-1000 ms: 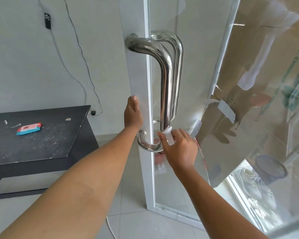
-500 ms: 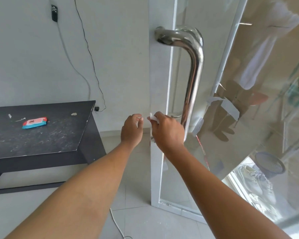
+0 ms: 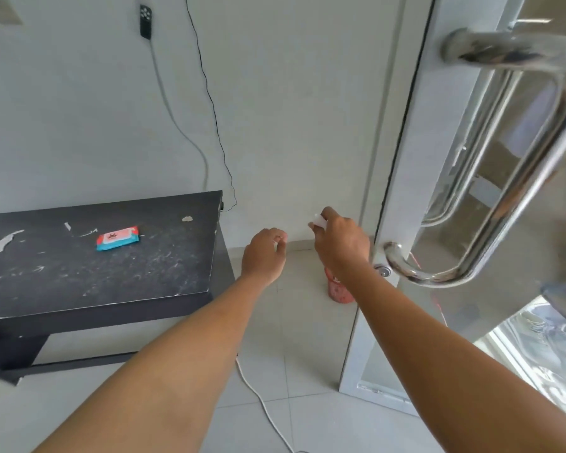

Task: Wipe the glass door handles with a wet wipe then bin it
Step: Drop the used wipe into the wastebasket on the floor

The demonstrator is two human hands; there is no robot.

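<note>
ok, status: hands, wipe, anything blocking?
Right hand pinches white wet wipe, clear of steel door handle. Left hand empty, loosely curled. Red mesh bin on floor below right wrist, nothing between.

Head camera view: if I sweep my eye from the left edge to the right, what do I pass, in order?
Black table with a pack of wipes lying on it → left hand, holding nothing → right hand pinching a white wipe → steel door handle on the glass door.

No readable text anywhere.
</note>
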